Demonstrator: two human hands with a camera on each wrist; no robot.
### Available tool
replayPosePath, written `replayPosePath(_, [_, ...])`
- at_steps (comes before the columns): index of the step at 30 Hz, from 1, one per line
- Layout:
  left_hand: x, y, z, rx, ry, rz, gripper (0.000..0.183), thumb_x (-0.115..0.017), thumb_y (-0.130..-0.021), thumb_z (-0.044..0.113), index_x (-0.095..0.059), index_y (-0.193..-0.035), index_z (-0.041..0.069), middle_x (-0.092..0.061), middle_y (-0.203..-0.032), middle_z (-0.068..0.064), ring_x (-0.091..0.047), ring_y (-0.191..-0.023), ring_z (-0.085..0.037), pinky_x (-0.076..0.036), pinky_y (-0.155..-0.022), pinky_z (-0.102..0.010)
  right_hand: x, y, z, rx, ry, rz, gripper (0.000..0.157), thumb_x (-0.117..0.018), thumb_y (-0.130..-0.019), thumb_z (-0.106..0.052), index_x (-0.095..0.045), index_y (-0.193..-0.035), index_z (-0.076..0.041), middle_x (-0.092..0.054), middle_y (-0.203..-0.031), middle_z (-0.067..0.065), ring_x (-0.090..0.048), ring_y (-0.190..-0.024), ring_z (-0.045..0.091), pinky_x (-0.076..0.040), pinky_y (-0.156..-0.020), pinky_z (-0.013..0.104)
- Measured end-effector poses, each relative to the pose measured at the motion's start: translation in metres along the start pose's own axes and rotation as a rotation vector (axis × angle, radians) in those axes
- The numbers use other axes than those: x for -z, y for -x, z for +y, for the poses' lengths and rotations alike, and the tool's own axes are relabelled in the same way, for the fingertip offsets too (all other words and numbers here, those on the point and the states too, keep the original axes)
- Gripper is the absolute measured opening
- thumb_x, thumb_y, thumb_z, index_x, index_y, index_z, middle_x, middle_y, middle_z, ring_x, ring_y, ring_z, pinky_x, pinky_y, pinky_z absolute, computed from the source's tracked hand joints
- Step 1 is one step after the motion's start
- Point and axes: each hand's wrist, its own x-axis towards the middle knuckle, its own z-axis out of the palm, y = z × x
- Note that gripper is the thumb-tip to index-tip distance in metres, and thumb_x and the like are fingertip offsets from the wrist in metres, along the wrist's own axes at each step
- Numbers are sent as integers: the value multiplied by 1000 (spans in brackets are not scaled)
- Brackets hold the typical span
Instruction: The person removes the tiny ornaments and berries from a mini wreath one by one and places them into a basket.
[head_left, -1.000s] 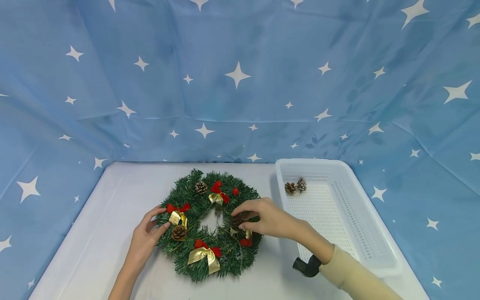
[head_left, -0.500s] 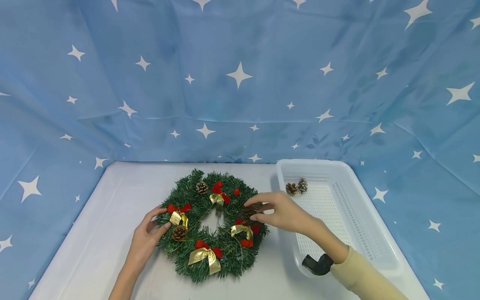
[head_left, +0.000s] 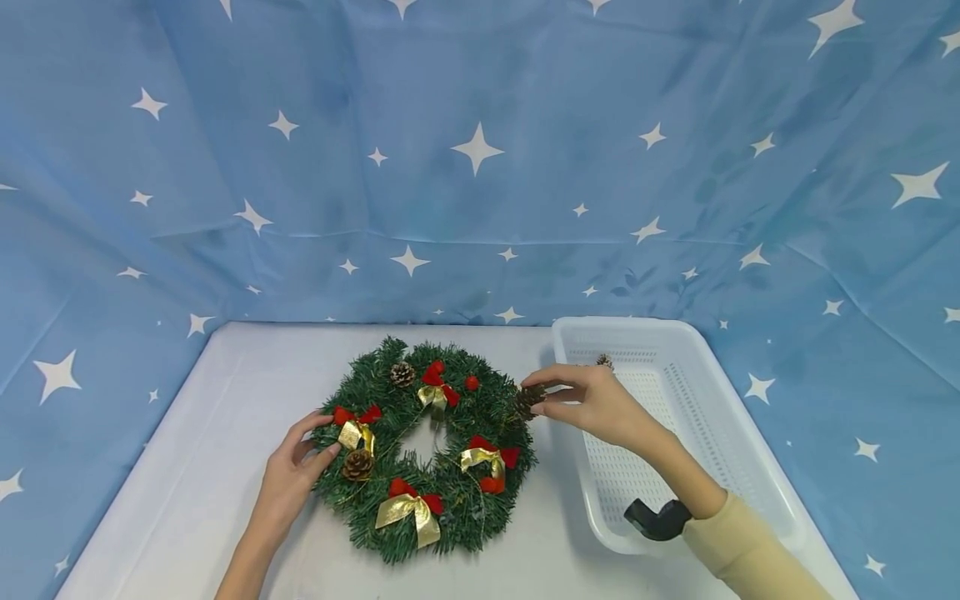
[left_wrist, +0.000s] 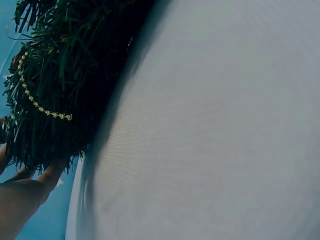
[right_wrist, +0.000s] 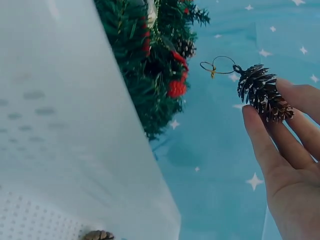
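A green wreath [head_left: 363, 371] lies flat on the table in the head view, with red and gold bows [head_left: 408, 512] and two pine cones [head_left: 358, 465] on it. My left hand [head_left: 296, 462] grips its left edge, thumb on the near side beside a bow. At the wreath's right edge, my right hand [head_left: 600, 404] pinches a brown pine cone [right_wrist: 260, 95] between thumb and fingers. In the right wrist view a thin wire loop [right_wrist: 217, 65] hangs from that pine cone's end. A string of gold beads [left_wrist: 37, 105] runs over the greenery in the left wrist view.
A white perforated plastic basket [head_left: 750, 442] stands at the right of the table, under my right forearm. Inside it a pine cone [head_left: 604, 361] shows past my hand. A blue cloth with white stars [head_left: 480, 200] hangs behind the white table [head_left: 232, 417].
My right hand has lifted the pine cone from the wreath's right side and carried it right and away from me, toward the basket. The left hand stays at the wreath's edge.
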Motion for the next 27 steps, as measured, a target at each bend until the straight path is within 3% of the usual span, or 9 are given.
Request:
replayPosePath(11, [0, -1, 0, 1, -2, 2, 54, -67, -103, 28, -47, -151, 14, -22, -171, -11, -36, -148, -47, -35, -119, -63, 17, 7, 9, -46, 39, 65, 33, -76, -95, -19, -73, -127, -17, -71, -128, 8, -75, -103, 16, -62, -85, 26])
replayPosePath(18, [0, -1, 1, 5, -3, 2, 54, -66, -103, 28, -46, -151, 14, -21, -171, -11, -36, -148, -46, -36, -118, -63, 30, 13, 16, -101, 81, 123, 32, -77, -94, -20, -73, -125, -20, -71, -128, 4, -75, -106, 18, -62, -85, 27])
replayPosePath(27, [-1, 0, 1, 2, 0, 8, 54, -67, -103, 27, -47, -151, 14, -22, -170, -12, -36, -148, -47, -35, -119, -62, 42, 18, 30, -89, 78, 158, 31, -77, -94, -19, -73, -125, -17, -71, -128, 5, -72, -116, 25, -62, -88, 25])
